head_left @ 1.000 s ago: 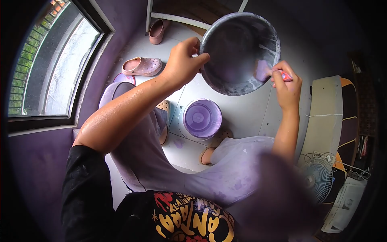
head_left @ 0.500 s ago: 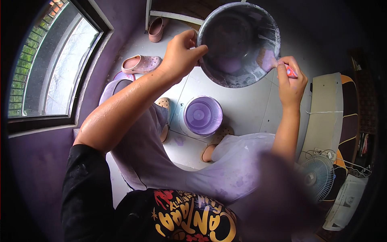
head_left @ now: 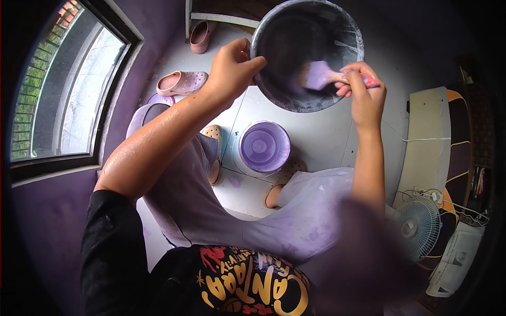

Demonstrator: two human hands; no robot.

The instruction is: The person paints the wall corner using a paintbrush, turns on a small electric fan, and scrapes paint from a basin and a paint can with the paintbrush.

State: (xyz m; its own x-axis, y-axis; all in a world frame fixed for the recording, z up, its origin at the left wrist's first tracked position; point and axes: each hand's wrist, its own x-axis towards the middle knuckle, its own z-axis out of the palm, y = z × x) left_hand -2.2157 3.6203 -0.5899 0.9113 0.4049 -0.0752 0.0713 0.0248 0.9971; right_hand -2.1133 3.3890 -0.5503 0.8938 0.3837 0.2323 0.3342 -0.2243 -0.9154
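My left hand [head_left: 234,66] is closed on the rim of a dark bucket [head_left: 360,45], which is tilted so its inside faces me. Pale paint streaks the inner wall. In my right hand [head_left: 365,89] is a paintbrush [head_left: 318,75] with a red handle, its purple-coated head inside the bucket. The bristle tips look blurred, and I cannot tell whether they touch the bucket's inside. Below, between my feet, a smaller pail [head_left: 287,149] stands upright on the tiles with purple paint in it.
Pink clogs [head_left: 182,83] lie on the tiled floor [head_left: 324,142] at the left, near a window [head_left: 68,89]. A fan [head_left: 418,226] with loose cables stands at the right, by a pale panel [head_left: 424,142]. A white frame [head_left: 224,19] is behind the bucket.
The paintbrush has moved left, from the bucket's right inner wall toward its middle, and my right hand has shifted with it. The bucket and my left hand have moved slightly left.
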